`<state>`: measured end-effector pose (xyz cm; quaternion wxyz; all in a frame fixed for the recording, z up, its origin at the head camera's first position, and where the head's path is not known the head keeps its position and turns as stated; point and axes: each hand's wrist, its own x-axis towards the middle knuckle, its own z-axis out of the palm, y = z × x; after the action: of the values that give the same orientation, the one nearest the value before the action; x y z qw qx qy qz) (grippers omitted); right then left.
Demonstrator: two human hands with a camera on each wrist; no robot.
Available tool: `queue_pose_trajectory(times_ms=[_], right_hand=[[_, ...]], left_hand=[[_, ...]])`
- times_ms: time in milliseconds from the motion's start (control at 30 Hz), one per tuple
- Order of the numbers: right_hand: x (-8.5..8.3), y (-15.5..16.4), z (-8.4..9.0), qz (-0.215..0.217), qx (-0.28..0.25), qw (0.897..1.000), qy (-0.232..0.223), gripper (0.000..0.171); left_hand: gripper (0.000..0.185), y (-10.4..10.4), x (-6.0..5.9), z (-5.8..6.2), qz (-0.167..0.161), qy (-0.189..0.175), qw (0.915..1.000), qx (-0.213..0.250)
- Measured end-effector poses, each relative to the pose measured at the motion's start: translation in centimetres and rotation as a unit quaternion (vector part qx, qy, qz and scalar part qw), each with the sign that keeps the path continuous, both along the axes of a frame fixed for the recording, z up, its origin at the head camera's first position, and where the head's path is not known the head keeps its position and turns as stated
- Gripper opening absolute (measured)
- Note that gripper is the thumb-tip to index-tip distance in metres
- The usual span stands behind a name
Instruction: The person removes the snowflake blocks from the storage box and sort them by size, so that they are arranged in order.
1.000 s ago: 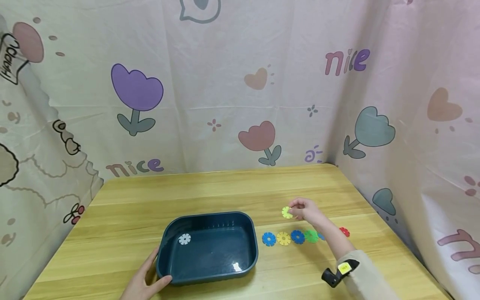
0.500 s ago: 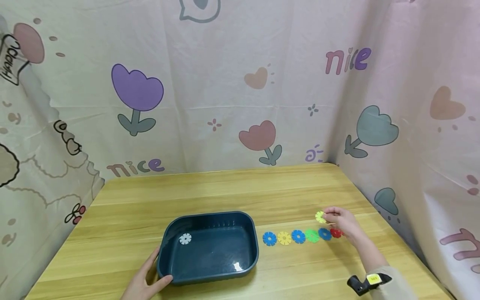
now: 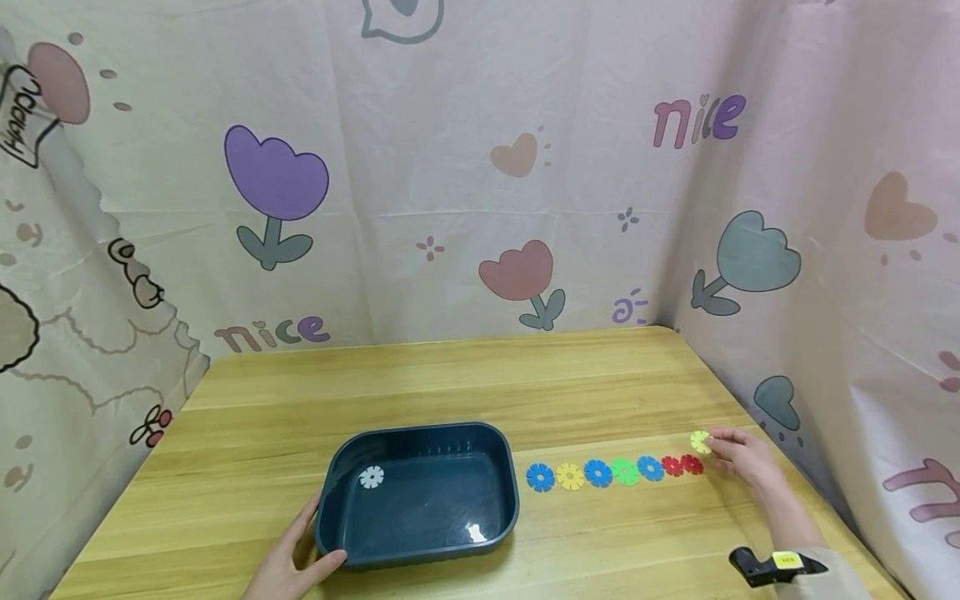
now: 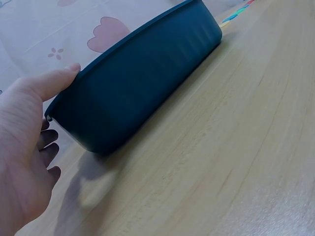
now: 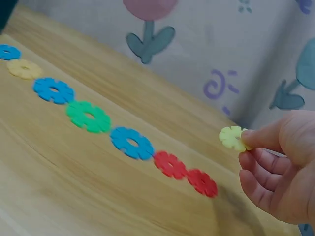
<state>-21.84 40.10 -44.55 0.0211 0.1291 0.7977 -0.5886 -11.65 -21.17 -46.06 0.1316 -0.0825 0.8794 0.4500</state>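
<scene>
My right hand (image 3: 750, 460) pinches a pale yellow snowflake disc (image 5: 233, 138) between thumb and fingertips, held above the table at the right end of a row of discs. That row runs from a blue disc (image 3: 540, 477) near the basin through yellow, blue, green (image 5: 88, 116) and blue to two red discs (image 5: 202, 183) at its right end. My left hand (image 3: 288, 560) holds the near left corner of a dark blue-green basin (image 3: 420, 552), its thumb on the rim in the left wrist view. A white snowflake disc (image 3: 371, 477) lies inside the basin.
The wooden table (image 3: 360, 379) backs onto a printed curtain (image 3: 412, 167), which also closes in both sides. A black wrist camera (image 3: 772, 568) with a yellow label sits on the right forearm. The table's right edge lies close beyond the right hand.
My right hand has carried the pale yellow disc rightward along the row, uncovering the blue and red discs that it hid. The left hand and basin have stayed put.
</scene>
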Motion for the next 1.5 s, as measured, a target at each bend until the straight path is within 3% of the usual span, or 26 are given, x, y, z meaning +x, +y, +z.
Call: queue_pose_trajectory(times_ms=[133,267,467,933,1167,1500], right_hand=[[0.2,0.9,-0.3,-0.03,-0.005,0.999,-0.019,0.019],[0.3,1.6,-1.1,-0.042,0.016,0.999,-0.025,0.025],[0.2,2.2,-2.2,-0.048,0.083,0.995,-0.026,0.038],[0.2,1.3,-2.3,-0.051,0.216,0.975,-0.013,0.034],[0.3,1.2,-2.3,-0.052,0.226,0.973,0.001,0.031],[0.1,1.1,-2.1,-0.061,0.192,0.979,-0.003,0.038]], left_hand=[[0.092,0.0,0.0,0.0,-0.002,0.005,1.0,0.001],[0.091,0.0,0.0,-0.1,-0.003,0.006,1.0,0.0],[0.092,0.0,0.0,-0.1,0.0,0.0,1.0,-0.003],[0.09,0.2,0.1,0.2,-0.003,0.01,0.9999,-0.002],[0.09,0.2,0.0,0.1,-0.003,0.011,0.9999,0.004],[0.092,0.0,0.1,-0.2,0.002,0.005,1.0,0.007]])
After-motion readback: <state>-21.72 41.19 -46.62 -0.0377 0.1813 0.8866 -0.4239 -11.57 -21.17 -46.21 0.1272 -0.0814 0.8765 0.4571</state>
